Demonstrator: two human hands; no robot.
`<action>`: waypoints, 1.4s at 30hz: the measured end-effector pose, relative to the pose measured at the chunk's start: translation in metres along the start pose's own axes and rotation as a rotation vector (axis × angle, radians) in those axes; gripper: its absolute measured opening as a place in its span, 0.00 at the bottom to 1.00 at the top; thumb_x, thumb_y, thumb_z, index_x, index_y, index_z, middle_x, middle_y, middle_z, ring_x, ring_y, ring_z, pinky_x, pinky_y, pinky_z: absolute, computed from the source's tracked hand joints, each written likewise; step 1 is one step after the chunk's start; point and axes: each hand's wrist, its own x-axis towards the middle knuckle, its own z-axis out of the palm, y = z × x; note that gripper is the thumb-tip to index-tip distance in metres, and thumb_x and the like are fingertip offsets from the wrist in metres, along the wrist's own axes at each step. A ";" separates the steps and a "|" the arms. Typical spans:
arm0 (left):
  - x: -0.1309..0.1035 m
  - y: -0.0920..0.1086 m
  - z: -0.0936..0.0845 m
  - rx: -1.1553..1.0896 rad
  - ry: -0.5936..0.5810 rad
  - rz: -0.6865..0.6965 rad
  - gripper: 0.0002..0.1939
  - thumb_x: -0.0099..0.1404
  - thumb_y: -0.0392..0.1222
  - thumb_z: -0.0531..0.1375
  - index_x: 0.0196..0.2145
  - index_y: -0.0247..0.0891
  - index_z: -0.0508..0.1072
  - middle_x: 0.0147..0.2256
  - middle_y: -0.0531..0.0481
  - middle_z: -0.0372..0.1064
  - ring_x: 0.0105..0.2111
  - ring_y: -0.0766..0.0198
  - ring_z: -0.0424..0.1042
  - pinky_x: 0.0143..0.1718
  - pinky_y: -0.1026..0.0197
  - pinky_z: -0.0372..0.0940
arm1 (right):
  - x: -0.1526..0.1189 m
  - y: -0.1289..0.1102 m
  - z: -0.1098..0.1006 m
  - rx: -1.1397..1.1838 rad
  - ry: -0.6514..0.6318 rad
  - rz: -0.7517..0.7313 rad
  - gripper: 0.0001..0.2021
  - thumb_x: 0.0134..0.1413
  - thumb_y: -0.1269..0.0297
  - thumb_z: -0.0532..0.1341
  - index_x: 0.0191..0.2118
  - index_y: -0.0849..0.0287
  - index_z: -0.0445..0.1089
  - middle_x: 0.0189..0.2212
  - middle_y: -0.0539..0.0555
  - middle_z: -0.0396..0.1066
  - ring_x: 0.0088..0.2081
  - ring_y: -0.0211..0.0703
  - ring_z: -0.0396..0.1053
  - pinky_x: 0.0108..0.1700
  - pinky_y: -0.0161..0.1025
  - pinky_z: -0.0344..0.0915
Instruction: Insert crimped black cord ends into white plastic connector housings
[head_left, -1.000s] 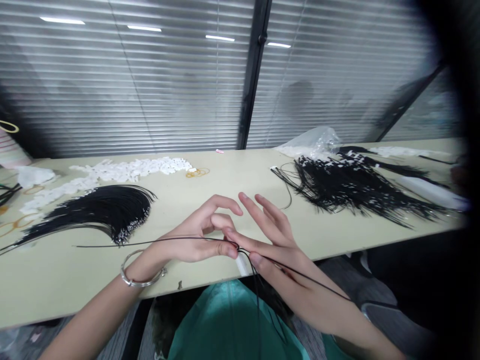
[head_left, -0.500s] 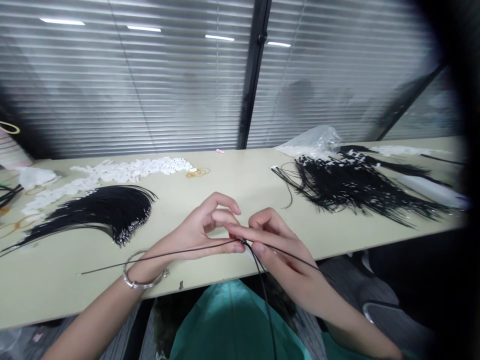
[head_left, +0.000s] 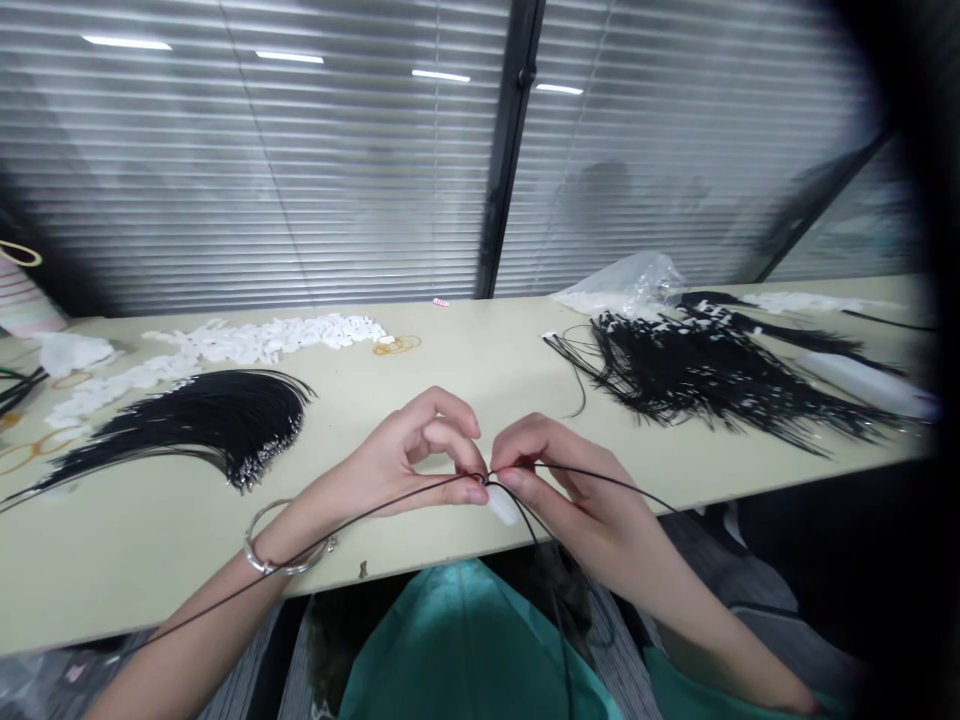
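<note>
The left hand [head_left: 412,465] pinches a black cord [head_left: 484,481] between thumb and fingertips; the right hand [head_left: 574,470] grips it just beside, thumb against forefinger. The cord's strands meet between the 2 hands, above the table's near edge, with a white tag [head_left: 502,505] just below. A silver bangle [head_left: 262,565] circles the left wrist. Beyond lie fanned black cords [head_left: 202,415], yellow rubber bands [head_left: 397,345] and, at right, a tangled cord heap [head_left: 697,370].

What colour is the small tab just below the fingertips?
The tab is white; the head view shows it.
</note>
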 end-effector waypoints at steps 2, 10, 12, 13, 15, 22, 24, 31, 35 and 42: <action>0.000 0.000 0.000 0.015 0.000 -0.007 0.22 0.57 0.26 0.62 0.44 0.37 0.58 0.32 0.52 0.70 0.34 0.71 0.70 0.40 0.65 0.65 | 0.004 0.000 -0.003 -0.052 -0.006 -0.050 0.04 0.59 0.68 0.55 0.35 0.58 0.67 0.33 0.51 0.66 0.36 0.32 0.64 0.39 0.30 0.61; 0.002 0.008 0.002 0.068 -0.011 -0.041 0.17 0.58 0.30 0.62 0.39 0.37 0.56 0.31 0.52 0.69 0.34 0.70 0.70 0.39 0.64 0.66 | 0.003 0.003 0.000 -0.142 -0.002 -0.152 0.06 0.58 0.72 0.54 0.36 0.57 0.67 0.34 0.51 0.67 0.38 0.33 0.64 0.39 0.32 0.61; 0.002 0.010 0.003 0.098 -0.003 -0.051 0.17 0.59 0.30 0.62 0.38 0.37 0.56 0.30 0.52 0.69 0.34 0.70 0.70 0.39 0.64 0.66 | 0.002 0.004 0.003 -0.128 -0.014 -0.157 0.07 0.58 0.73 0.54 0.37 0.56 0.67 0.35 0.50 0.67 0.38 0.33 0.64 0.40 0.31 0.61; 0.001 0.011 0.003 0.098 0.002 -0.050 0.17 0.59 0.30 0.62 0.38 0.37 0.56 0.30 0.52 0.68 0.34 0.71 0.69 0.39 0.64 0.65 | 0.001 0.004 0.004 -0.119 -0.012 -0.157 0.07 0.58 0.74 0.54 0.37 0.56 0.67 0.35 0.50 0.67 0.38 0.32 0.64 0.39 0.31 0.61; 0.001 0.012 0.004 0.067 0.008 -0.036 0.17 0.59 0.29 0.61 0.37 0.38 0.55 0.31 0.53 0.68 0.34 0.71 0.69 0.38 0.64 0.65 | 0.001 0.006 0.008 -0.100 0.021 -0.165 0.07 0.57 0.74 0.54 0.36 0.56 0.67 0.34 0.49 0.67 0.37 0.32 0.64 0.39 0.31 0.62; 0.000 0.009 0.003 -0.010 -0.004 -0.036 0.17 0.59 0.28 0.61 0.36 0.37 0.54 0.31 0.52 0.67 0.35 0.69 0.69 0.37 0.64 0.66 | -0.002 0.015 0.020 -0.065 0.146 -0.214 0.06 0.56 0.75 0.55 0.34 0.58 0.67 0.30 0.50 0.68 0.34 0.34 0.65 0.35 0.32 0.63; 0.000 0.007 0.003 -0.015 -0.007 -0.037 0.17 0.59 0.28 0.61 0.36 0.37 0.54 0.31 0.51 0.67 0.34 0.69 0.69 0.36 0.65 0.66 | -0.003 0.018 0.022 -0.085 0.168 -0.258 0.07 0.55 0.76 0.55 0.34 0.58 0.67 0.31 0.51 0.69 0.35 0.34 0.65 0.36 0.33 0.63; 0.002 0.005 0.004 -0.069 -0.030 -0.025 0.18 0.59 0.27 0.61 0.36 0.38 0.53 0.30 0.53 0.68 0.33 0.70 0.69 0.34 0.67 0.65 | -0.006 0.019 0.025 -0.063 0.205 -0.307 0.10 0.53 0.79 0.56 0.35 0.57 0.69 0.30 0.50 0.70 0.35 0.34 0.66 0.36 0.33 0.64; 0.003 0.009 0.003 -0.029 -0.011 -0.060 0.18 0.59 0.27 0.61 0.36 0.38 0.53 0.31 0.52 0.67 0.34 0.70 0.69 0.36 0.66 0.65 | -0.005 0.021 0.018 0.044 0.132 -0.184 0.08 0.53 0.75 0.59 0.35 0.56 0.71 0.31 0.49 0.70 0.35 0.32 0.67 0.38 0.30 0.65; 0.003 0.012 0.002 0.048 -0.055 -0.049 0.17 0.59 0.28 0.60 0.36 0.39 0.53 0.31 0.52 0.67 0.34 0.70 0.68 0.36 0.65 0.65 | -0.009 0.020 0.007 0.061 0.085 -0.124 0.07 0.52 0.74 0.60 0.36 0.57 0.69 0.32 0.50 0.69 0.35 0.32 0.68 0.36 0.30 0.65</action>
